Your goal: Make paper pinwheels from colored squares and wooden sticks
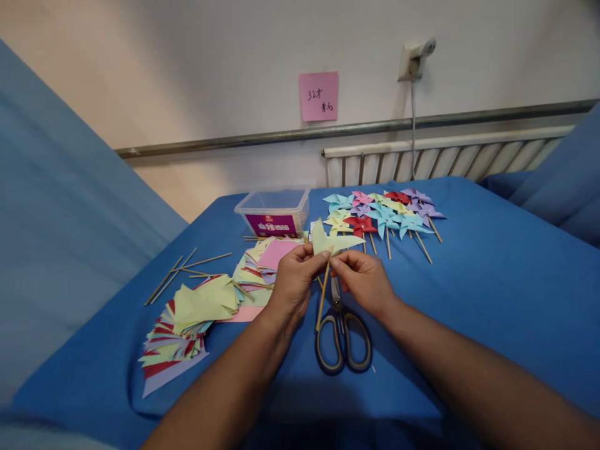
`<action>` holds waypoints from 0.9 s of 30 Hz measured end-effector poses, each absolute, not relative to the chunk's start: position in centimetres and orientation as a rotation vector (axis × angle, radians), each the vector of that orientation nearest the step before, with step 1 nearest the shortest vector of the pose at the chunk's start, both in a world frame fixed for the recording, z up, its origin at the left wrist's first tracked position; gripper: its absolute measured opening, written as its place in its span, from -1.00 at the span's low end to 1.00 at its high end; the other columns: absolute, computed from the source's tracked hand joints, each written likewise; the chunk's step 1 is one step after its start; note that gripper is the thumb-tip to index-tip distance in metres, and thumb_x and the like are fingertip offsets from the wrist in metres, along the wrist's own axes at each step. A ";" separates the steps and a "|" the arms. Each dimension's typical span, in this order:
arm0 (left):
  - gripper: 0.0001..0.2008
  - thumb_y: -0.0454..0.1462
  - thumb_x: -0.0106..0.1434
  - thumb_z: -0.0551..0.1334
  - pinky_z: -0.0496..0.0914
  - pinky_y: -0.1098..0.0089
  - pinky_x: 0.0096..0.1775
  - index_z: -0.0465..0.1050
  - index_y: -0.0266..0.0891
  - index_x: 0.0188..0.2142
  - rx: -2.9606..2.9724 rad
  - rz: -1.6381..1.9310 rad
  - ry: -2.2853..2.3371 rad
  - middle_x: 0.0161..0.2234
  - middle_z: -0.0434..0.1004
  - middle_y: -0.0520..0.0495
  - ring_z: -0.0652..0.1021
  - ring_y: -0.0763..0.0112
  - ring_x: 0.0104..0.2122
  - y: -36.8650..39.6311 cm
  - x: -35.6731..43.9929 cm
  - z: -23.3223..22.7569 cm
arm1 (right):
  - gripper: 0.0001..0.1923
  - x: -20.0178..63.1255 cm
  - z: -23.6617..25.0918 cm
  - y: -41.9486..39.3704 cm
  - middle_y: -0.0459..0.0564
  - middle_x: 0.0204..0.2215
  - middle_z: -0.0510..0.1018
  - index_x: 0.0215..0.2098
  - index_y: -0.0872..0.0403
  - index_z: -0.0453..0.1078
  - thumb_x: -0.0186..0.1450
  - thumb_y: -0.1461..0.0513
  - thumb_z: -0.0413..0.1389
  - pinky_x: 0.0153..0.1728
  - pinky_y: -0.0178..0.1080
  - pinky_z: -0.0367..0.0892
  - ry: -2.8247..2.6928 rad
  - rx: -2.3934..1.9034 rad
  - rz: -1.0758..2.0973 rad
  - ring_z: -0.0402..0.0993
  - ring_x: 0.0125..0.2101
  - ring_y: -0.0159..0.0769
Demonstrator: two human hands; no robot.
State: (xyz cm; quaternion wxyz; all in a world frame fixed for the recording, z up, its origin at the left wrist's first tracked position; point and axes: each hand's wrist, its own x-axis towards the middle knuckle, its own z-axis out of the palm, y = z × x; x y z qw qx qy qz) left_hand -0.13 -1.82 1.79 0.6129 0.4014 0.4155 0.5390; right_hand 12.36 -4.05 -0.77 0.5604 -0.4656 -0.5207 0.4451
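Both hands (328, 275) are pinching a pale-green paper pinwheel (334, 240) on its wooden stick (322, 300); rough pressing could be tearing the paper.

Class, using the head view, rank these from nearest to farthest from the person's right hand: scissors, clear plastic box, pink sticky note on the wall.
1. scissors, just below the right hand.
2. clear plastic box, up-left on the bed.
3. pink sticky note, high on the wall.
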 end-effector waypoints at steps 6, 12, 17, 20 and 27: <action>-0.72 -0.27 -0.09 0.48 0.43 0.38 -0.31 0.55 -0.34 -0.37 0.850 1.176 0.910 -0.42 0.59 -0.09 0.54 0.42 -0.46 -1.7 -0.4 1.8 | -0.72 12.8 -1.1 -3.5 -0.20 -0.62 0.41 -0.41 0.06 0.38 0.10 0.05 0.27 -0.55 -0.34 0.17 -1.027 -1.111 0.988 0.26 -0.60 -0.43; -0.72 -0.27 -0.09 0.48 0.42 0.38 -0.30 0.57 -0.33 -0.35 0.871 1.120 0.918 -0.40 0.60 -0.10 0.54 0.42 -0.46 -2.0 -0.1 1.7 | -0.68 12.8 -0.9 -3.1 -0.14 -0.59 0.46 -0.47 0.09 0.42 0.02 0.04 0.31 -0.48 -0.30 0.24 -0.918 -1.010 1.143 0.32 -0.54 -0.40; -0.71 -0.26 -0.13 0.50 0.41 0.39 -0.33 0.57 -0.33 -0.39 0.887 1.114 0.944 -0.45 0.59 -0.07 0.52 0.45 -0.50 -2.1 0.0 1.9 | -0.73 12.8 -0.9 -3.1 -0.13 -0.59 0.50 -0.45 0.11 0.48 0.01 0.09 0.33 -0.46 -0.29 0.27 -0.895 -0.980 1.186 0.34 -0.55 -0.40; -0.69 -0.26 -0.17 0.51 0.41 0.41 -0.35 0.55 -0.33 -0.42 0.894 1.146 0.961 -0.48 0.58 -0.06 0.52 0.45 -0.49 -2.1 0.0 2.0 | -0.74 12.8 -0.9 -3.0 -0.10 -0.53 0.56 -0.42 0.11 0.51 0.00 0.12 0.34 -0.42 -0.28 0.31 -0.883 -0.951 1.201 0.39 -0.52 -0.40; -0.67 -0.27 -0.22 0.52 0.38 0.43 -0.39 0.52 -0.34 -0.45 0.922 1.186 1.029 -0.49 0.57 -0.07 0.51 0.46 -0.51 -1.9 0.0 1.7 | -0.71 12.5 -1.0 -2.9 -0.03 -0.41 0.64 -0.35 0.09 0.54 0.01 0.10 0.34 -0.32 -0.21 0.38 -0.903 -0.934 1.187 0.51 -0.38 -0.27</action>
